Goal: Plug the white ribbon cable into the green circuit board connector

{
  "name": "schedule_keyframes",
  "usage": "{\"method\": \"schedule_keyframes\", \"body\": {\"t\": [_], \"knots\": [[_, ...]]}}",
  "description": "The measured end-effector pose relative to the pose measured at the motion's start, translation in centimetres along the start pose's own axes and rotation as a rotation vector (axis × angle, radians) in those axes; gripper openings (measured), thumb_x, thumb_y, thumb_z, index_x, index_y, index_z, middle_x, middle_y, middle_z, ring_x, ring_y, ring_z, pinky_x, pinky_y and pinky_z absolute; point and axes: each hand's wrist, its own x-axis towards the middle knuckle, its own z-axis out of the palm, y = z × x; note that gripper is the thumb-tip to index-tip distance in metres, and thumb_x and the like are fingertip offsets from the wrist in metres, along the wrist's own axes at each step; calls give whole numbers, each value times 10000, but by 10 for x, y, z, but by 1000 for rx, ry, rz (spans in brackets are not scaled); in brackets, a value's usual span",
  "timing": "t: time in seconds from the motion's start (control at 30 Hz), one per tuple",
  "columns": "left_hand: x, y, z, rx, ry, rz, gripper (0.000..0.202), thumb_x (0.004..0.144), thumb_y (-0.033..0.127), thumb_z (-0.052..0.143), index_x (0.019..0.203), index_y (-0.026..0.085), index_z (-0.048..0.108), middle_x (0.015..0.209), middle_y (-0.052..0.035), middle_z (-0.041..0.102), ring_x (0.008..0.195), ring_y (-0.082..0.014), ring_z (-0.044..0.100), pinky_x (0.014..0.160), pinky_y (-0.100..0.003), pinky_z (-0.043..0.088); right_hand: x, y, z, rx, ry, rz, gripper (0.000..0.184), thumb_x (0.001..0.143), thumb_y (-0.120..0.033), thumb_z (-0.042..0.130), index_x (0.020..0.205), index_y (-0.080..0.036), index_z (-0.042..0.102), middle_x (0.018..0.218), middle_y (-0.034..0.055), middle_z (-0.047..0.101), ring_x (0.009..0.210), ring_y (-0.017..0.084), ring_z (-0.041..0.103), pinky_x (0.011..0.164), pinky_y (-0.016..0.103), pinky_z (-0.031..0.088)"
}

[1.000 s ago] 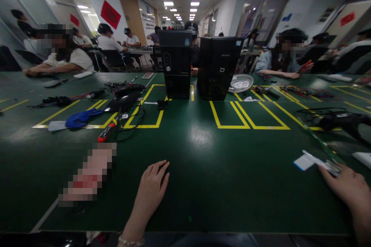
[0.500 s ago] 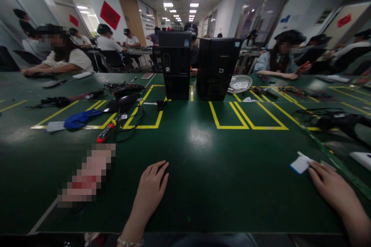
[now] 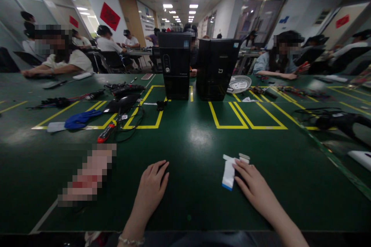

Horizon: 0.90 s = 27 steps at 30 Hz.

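Observation:
My left hand lies palm down on the green table, fingers stretched out, with nothing in it. To its right, my right hand has its fingers on a folded white flat ribbon cable and keeps hold of it at the table top. One end of the cable carries a blue strip and points toward me. A small pale grey end piece shows beyond the fingertips. The part of the cable under the fingers is hidden.
Two black computer towers stand ahead. On the left lie a blue glove, a red-handled screwdriver and black cables. A white basket sits right of the towers. Other people sit across the table.
My right hand has moved left from the table's right side toward the middle, bringing the white ribbon cable along. My left hand has stayed in place.

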Motion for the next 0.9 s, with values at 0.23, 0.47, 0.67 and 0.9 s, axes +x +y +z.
{"method": "schedule_keyframes", "body": {"t": [0.23, 0.47, 0.67, 0.9], "knots": [[1, 2, 0, -3, 27, 18, 315, 951, 216, 467, 1227, 170, 611, 1204, -104, 621, 1107, -275, 567, 952, -476, 478, 34, -128, 15, 174, -258, -224, 559, 937, -376, 477, 1464, -217, 384, 1551, 77, 260, 1435, 273, 204, 1156, 552, 222], [1, 5, -5, -113, 80, 103, 303, 944, 168, 450, 1188, 180, 630, 1154, -93, 651, 1078, -255, 590, 935, -458, 501, 41, -165, 15, 322, -379, -346, 597, 949, -419, 454, 1505, -302, 270, 1576, -13, 188, 1460, 202, 105, 1191, 522, 84], [-2, 12, -13, -267, -3, 284, 313, 952, 161, 458, 1218, 213, 614, 1071, -73, 697, 1015, -230, 623, 904, -418, 525, 43, -163, 5, 386, -348, -371, 554, 963, -382, 428, 1493, -271, 313, 1550, -2, 275, 1454, 232, 131, 1182, 540, 135], [-1, 14, -16, -273, -21, 257, 271, 963, 175, 459, 1163, 192, 642, 990, -80, 708, 915, -228, 645, 807, -402, 556, 33, -132, 3, 331, -138, -255, 395, 963, -290, 405, 1341, -281, 521, 1486, 33, 397, 1414, 229, 273, 1140, 540, 264]]}}
